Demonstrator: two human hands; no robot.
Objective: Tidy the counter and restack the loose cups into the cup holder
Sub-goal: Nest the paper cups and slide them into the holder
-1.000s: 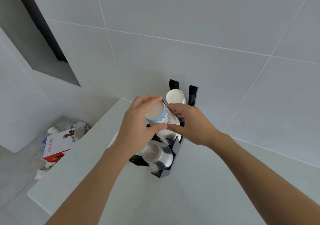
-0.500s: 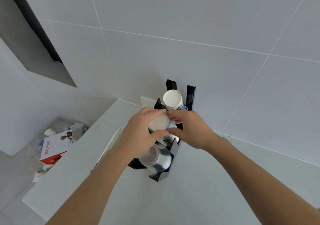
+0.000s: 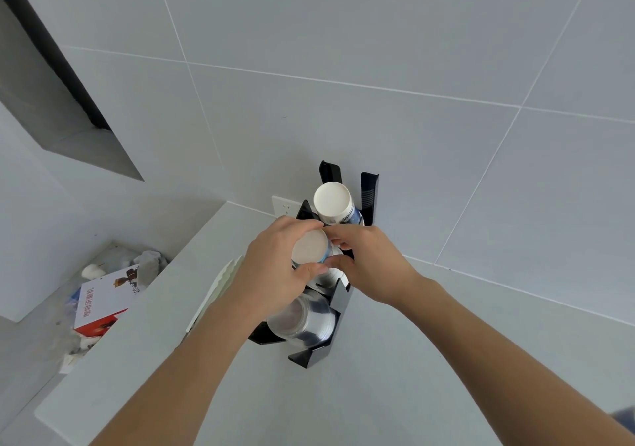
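A black cup holder (image 3: pixel 335 303) stands on the grey counter against the tiled wall. Its far slot holds a stack of upside-down white paper cups (image 3: pixel 332 201). Its near slot holds clear plastic cups (image 3: pixel 302 322). Over the middle slot, my left hand (image 3: pixel 271 270) is wrapped around an upside-down white paper cup with a blue band (image 3: pixel 310 248). My right hand (image 3: pixel 371 263) touches the same cup from the right with its fingertips. The cup's lower part is hidden inside the holder and behind my fingers.
A white wall socket (image 3: pixel 283 207) sits just left of the holder. Pale flat sheets (image 3: pixel 220 287) lie on the counter beside my left forearm. Below the counter's left edge, a bin area holds a red and white box (image 3: pixel 103 301) and crumpled waste.
The blue-banded cup went from tilted to upright and has sunk lower into the middle slot, both hands following it down. The view shifted slightly.
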